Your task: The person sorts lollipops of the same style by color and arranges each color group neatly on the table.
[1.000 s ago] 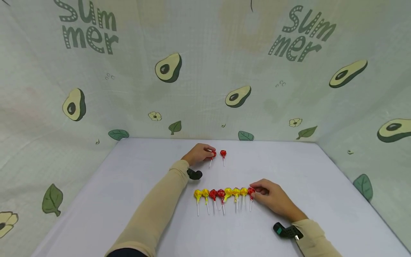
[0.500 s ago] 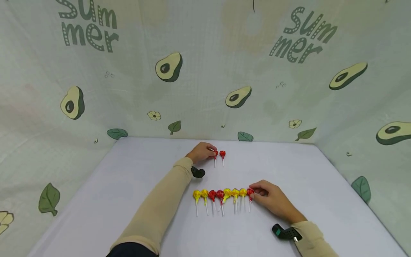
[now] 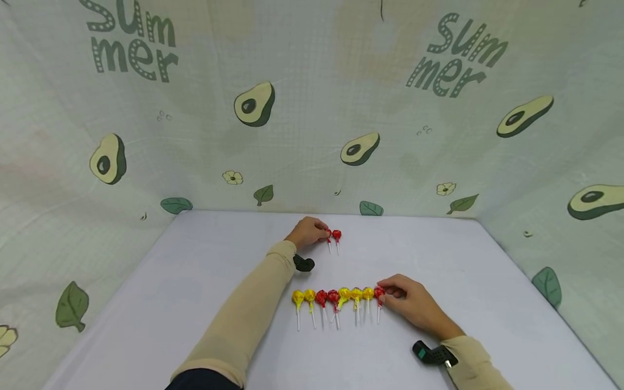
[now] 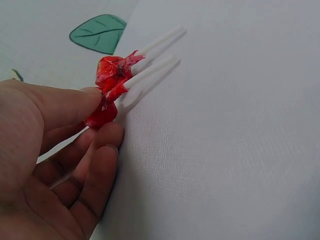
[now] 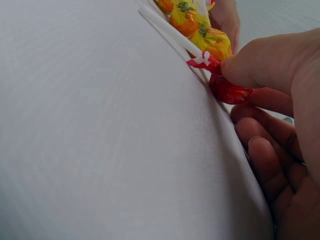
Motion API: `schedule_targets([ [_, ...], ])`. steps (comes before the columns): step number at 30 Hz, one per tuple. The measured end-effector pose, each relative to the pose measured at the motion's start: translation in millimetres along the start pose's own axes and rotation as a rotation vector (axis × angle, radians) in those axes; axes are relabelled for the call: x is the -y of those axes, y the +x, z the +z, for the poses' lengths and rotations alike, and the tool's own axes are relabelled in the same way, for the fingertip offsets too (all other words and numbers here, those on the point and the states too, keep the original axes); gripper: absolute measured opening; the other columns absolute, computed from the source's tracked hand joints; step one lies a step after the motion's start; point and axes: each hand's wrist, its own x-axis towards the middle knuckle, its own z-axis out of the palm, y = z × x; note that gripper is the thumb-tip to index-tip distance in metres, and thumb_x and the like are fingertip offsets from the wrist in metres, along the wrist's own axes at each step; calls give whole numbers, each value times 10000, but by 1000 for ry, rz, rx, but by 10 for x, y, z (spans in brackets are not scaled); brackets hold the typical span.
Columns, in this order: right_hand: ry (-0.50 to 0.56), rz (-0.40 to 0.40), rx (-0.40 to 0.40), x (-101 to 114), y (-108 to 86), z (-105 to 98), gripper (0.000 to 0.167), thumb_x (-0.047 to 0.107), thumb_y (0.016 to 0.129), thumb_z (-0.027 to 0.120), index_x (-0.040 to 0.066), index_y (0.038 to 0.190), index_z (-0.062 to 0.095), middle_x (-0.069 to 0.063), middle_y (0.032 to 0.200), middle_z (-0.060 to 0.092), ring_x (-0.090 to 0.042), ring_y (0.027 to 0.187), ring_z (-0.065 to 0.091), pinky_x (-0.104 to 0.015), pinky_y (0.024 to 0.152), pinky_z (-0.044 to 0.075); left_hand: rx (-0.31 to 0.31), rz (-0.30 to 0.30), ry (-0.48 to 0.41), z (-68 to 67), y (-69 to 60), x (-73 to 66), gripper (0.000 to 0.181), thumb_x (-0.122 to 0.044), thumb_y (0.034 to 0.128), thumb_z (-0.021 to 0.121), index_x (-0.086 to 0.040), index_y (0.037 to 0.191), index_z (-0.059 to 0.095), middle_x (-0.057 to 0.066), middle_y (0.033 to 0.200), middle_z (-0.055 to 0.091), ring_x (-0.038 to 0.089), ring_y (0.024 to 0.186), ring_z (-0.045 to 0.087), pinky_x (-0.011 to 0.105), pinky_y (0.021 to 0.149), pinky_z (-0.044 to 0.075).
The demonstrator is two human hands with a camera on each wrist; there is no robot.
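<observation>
Evidently, the left hand (image 3: 306,232) pinches a glossy red lollipop (image 4: 102,116), its stick (image 4: 152,72) white; the right hand (image 3: 411,300) pinches another red one (image 5: 229,91), ending a red-and-yellow row (image 3: 344,293).

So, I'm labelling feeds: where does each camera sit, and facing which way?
Head: on the head, facing forward and down at a white table; left hand, right hand and sleeves show.
Left wrist: worn there, facing two red lollipops; only the left hand shows.
Right wrist: worn there, facing a red lollipop beside yellow ones; the right hand and likely the left show.
Shared: head and left wrist show the red pair.
</observation>
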Motion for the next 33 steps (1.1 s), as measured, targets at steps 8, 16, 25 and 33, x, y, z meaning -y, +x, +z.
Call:
schedule_targets([
  [8,-17,-9,-5,8,36,-33,271,267,910,761,178,1162,720,119,1052,650,-95,901,604,-264,800,508,-11,2,19,8,62,-15,254,-244,936,722,-100,1144,731,3,835,691,143,748,601,273,680,466],
  [16,1,3,7,35,-8,-25,284,263,914,756,152,1172,715,110,1061,652,-93,906,605,-260,804,509,17,2,55,28,42,-34,261,-263,934,718,-92,1131,725,22,805,692,147,741,580,269,682,445],
  [25,-6,15,4,35,15,1,264,253,913,756,183,1164,716,111,1049,646,-98,904,600,-260,797,504,31,3,61,-12,55,-1,267,-249,929,717,-106,1153,717,34,825,693,167,747,604,291,693,463],
  [33,-7,33,-3,26,-13,0,269,258,905,764,188,1160,718,111,1040,647,-102,902,597,-263,799,502,31,12,53,33,26,8,280,-215,937,698,-107,1195,719,11,899,687,162,809,597,288,737,484],
])
